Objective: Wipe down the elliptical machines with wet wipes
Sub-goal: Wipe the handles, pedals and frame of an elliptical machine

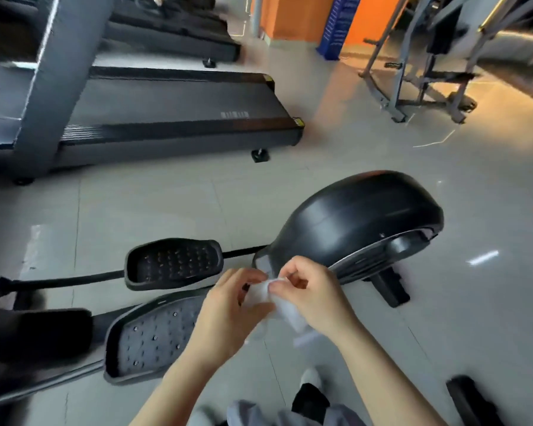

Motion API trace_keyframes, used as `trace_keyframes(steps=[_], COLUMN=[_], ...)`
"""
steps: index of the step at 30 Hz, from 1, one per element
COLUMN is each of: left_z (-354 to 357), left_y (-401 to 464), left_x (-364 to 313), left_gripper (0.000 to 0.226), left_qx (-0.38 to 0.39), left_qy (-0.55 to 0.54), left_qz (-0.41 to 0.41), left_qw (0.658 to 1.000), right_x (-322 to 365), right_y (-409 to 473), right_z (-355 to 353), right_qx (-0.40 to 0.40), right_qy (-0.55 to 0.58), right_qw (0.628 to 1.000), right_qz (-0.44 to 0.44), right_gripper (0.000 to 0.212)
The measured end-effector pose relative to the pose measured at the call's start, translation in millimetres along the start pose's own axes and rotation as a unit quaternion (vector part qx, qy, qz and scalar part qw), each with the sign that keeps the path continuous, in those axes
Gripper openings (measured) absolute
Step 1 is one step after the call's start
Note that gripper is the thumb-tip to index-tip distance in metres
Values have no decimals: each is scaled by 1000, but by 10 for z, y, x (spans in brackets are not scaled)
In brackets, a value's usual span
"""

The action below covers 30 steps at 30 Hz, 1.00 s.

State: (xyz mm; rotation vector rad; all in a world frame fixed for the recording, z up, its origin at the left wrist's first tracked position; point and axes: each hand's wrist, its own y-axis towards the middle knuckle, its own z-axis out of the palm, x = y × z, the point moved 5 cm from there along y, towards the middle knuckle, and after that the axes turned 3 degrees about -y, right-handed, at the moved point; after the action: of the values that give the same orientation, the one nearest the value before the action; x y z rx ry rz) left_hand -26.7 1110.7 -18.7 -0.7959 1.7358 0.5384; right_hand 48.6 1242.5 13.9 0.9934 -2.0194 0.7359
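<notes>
A crumpled white wet wipe (270,298) is being pinched between the left hand (228,312) and right hand (311,293), both clamped on it. They are hovering above the black elliptical machine's studded pedals (154,336), beside its rounded black flywheel housing (357,219), over grey floor tiles (136,204).

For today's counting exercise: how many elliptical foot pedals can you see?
2: the far pedal left of the black flywheel housing, the near pedal beside the left hand. None seems hidden.
</notes>
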Motion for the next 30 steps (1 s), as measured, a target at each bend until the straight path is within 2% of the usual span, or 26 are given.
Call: trace_keyframes(steps=[3,5,8,10,14,17,20,23,25,27,30], left_z=[456,819,1382,1777,2654,3318,3879,4328,4598,4926,5566], left_y=[234,435,741,955,1397,1684,1900,2159,2388,2630,3016], left_x=[-119,-221,-535,-686,-862,-948,-1051,-1147,-1228,-1330,-1487], left_gripper=[26,22,27,20,20,22,23,18,34,42,42], left_qx=[3,56,130,155,195,199,185,155,144,164,216], left_qy=[-18,-25,20,7,-154,-283,-331,-318,-295,-282,-280], left_qz=[13,32,145,165,20,-102,-173,-192,-195,-198,-166], left_qw=[1000,998,981,974,968,933,909,915,924,924,920], right_x=[-324,-587,-1052,-1384,-2012,-2400,-2691,-2983,-3169,-3340,-3635], right_y=[3,-1,-36,-35,146,331,520,745,903,1072,1338], right_z=[-483,-823,-1397,-1824,-2697,-3390,-3965,-4401,-4655,-4912,-5399], right_qx=[-18,9,66,87,64,13,-8,-29,-51,-59,-76], right_qy=[56,133,230,258,268,253,220,209,210,208,190], right_qw=[997,988,963,951,948,953,962,963,961,960,963], right_qz=[49,84,124,145,162,166,161,165,174,178,175], right_gripper=[25,26,41,43,35,22,21,19,24,27,23])
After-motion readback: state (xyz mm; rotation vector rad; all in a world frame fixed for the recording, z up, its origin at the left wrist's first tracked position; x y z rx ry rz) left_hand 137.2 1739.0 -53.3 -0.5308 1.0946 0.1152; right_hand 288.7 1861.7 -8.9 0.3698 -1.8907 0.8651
